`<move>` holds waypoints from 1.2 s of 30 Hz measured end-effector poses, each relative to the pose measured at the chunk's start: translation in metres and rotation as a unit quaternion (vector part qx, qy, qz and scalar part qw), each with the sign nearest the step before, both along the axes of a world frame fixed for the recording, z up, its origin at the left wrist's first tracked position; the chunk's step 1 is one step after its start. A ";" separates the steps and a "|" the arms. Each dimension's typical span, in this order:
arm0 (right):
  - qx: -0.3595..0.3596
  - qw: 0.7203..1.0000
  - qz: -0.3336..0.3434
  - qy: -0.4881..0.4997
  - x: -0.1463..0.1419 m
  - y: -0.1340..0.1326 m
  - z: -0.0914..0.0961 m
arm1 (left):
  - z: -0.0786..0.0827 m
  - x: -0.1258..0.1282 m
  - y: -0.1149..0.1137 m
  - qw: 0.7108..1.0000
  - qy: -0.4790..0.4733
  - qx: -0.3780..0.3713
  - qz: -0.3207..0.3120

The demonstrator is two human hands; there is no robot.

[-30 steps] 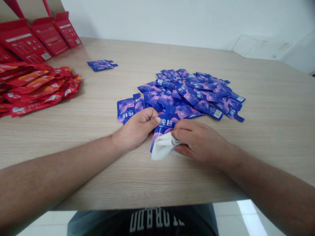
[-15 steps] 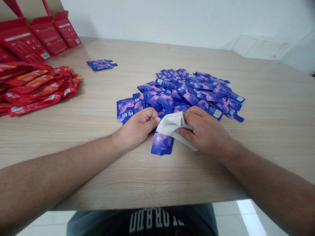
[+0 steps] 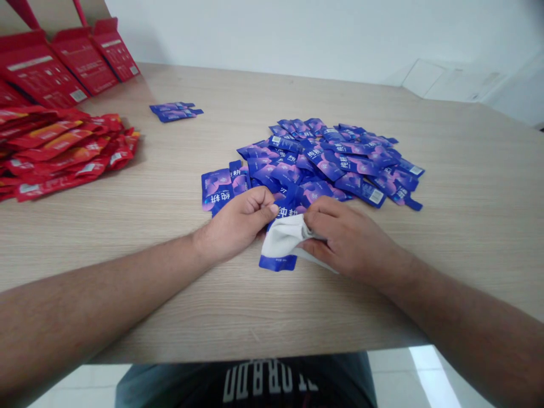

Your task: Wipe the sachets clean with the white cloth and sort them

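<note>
Blue-violet foil sachet lying partly lifted, between the pile of like sachets and the front edge of the surface. Head view: left hand has fingers clenched, pinching the sachet's upper end. Right hand has fingers grasping a white cloth bunched over the sachet's middle; lower end shows below. Red sachets heaped toward the left edge, red cartons beyond.

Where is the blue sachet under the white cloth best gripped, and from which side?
Grip the blue sachet by its lower end, from the near side: that strip sticks out below the white cloth, clear of the pile, while the left hand pinches its upper part and the right hand grips the white cloth.
</note>
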State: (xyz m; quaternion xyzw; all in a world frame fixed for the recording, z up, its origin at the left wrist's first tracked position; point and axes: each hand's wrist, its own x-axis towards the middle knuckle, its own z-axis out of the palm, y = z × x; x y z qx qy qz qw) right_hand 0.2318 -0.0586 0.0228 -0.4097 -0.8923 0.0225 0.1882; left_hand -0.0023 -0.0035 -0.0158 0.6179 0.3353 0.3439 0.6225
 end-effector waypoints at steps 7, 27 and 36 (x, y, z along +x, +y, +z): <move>0.024 0.997 -0.069 0.028 0.002 0.002 -0.001 | 0.002 0.001 -0.001 1.000 0.009 0.006 0.004; 0.028 0.996 -0.070 0.047 0.004 0.006 -0.003 | 0.004 0.001 0.000 0.999 0.024 0.029 0.000; 0.023 0.997 -0.069 0.036 0.005 0.007 -0.003 | 0.004 0.002 -0.001 1.000 0.011 0.010 0.005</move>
